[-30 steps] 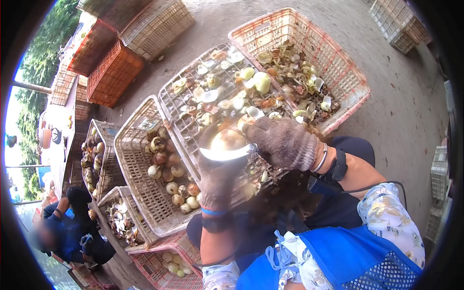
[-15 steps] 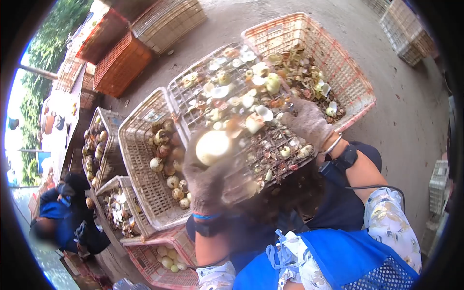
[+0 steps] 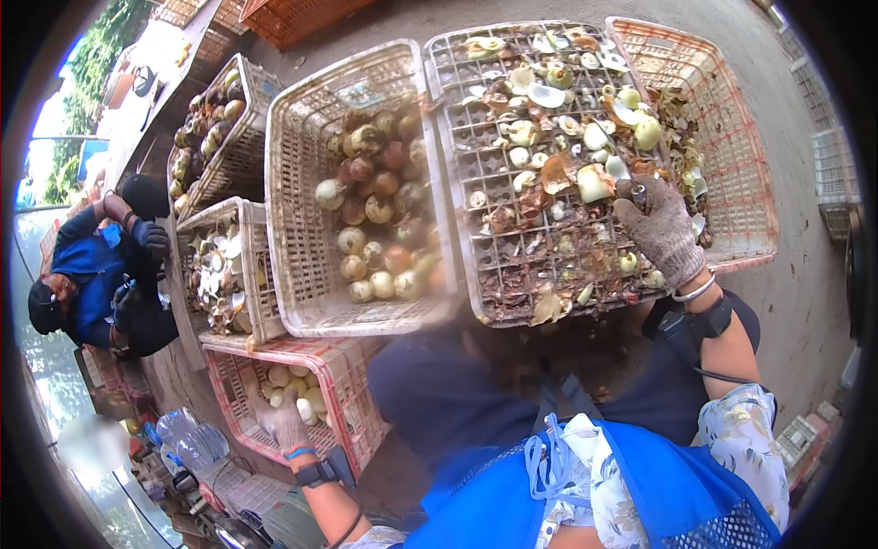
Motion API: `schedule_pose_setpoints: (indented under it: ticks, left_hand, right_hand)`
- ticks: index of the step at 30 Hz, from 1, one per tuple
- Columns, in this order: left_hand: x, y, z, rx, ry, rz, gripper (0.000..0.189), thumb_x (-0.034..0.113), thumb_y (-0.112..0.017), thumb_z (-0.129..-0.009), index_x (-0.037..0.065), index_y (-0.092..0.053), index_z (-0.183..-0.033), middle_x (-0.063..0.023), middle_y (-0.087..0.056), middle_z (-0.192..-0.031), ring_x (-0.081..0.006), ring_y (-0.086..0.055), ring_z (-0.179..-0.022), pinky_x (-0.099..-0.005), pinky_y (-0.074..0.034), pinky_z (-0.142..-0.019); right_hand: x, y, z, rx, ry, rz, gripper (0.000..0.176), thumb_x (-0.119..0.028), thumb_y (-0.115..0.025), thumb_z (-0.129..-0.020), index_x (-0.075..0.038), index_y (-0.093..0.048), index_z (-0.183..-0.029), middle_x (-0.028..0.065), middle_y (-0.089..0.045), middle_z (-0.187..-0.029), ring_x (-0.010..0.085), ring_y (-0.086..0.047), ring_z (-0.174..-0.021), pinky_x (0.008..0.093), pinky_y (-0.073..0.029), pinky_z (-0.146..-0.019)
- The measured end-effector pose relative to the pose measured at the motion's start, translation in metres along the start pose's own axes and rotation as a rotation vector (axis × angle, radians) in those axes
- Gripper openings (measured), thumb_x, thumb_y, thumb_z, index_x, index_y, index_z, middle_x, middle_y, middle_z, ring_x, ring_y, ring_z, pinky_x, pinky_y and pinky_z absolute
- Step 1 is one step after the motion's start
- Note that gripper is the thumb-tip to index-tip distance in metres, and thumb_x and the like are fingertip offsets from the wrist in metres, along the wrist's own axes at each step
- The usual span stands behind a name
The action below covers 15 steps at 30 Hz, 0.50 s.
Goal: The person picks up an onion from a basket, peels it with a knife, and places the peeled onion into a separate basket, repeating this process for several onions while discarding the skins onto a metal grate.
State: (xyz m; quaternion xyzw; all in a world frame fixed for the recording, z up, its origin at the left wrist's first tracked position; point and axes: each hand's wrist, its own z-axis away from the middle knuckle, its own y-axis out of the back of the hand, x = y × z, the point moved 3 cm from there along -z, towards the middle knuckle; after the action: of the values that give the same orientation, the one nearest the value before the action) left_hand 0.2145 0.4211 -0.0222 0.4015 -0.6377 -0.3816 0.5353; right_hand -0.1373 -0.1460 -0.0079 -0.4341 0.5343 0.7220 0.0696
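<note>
- The grey grid tray [image 3: 498, 197] lay across the middle, littered with peelings and husk scraps.
- The white basket [image 3: 306, 197] sat touching the tray's left side, holding round brown and cream bulbs [image 3: 370, 215].
- The far red crate [image 3: 741, 156] stood just right of the tray, with more peel scraps along its inner wall.
- The near red crate [image 3: 352, 389] stood at the near left, below the white basket, and held pale peeled fruits [image 3: 294, 389].
- Another person in blue [image 3: 91, 274] crouched at the far left edge, well apart from the wearer's hands.
- A small basket [image 3: 249, 274] of shell-like scraps sat between that person and the white basket.
- The right hand [image 3: 663, 233], gloved, rested on the tray's right part, its fingers wrapped tight around a dark tool [image 3: 637, 193] that pointed away among the peelings.
- The left hand [image 3: 282, 425], gloved, was down at the near edge of the near red crate, its fingers loosely spread just beside the pale peeled fruits, gripping none of them.
</note>
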Motion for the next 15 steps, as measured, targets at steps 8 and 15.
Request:
schedule_pose_setpoints:
  ticks: [8, 15]
  left_hand:
    - [0.202, -0.219, -0.070, -0.793, -0.244, 0.281, 0.054, 0.011, -0.074, -0.073, -0.002, -0.060, -0.124, -0.0170, -0.065, -0.118, -0.0253, -0.062, -0.108, -0.0333, -0.048, -0.094]
    - [0.217, -0.347, -0.042, -1.043, -0.580, -0.467, 0.054, 0.030, -0.073, -0.071, 0.003, -0.063, -0.116, -0.0221, -0.065, -0.116, -0.0370, -0.062, -0.107, -0.0398, -0.048, -0.098]
  right_hand:
    - [-0.002, -0.036, -0.002, -0.091, 0.075, 0.015, 0.025, -0.010, -0.071, -0.079, -0.001, -0.064, -0.101, 0.0168, -0.066, -0.083, 0.0300, -0.065, -0.073, 0.0376, -0.051, -0.066]
    - [-0.009, -0.039, -0.012, -0.164, 0.064, 0.121, 0.025, -0.003, -0.069, -0.078, -0.003, -0.064, -0.102, 0.0153, -0.063, -0.085, 0.0304, -0.064, -0.075, 0.0362, -0.050, -0.067]
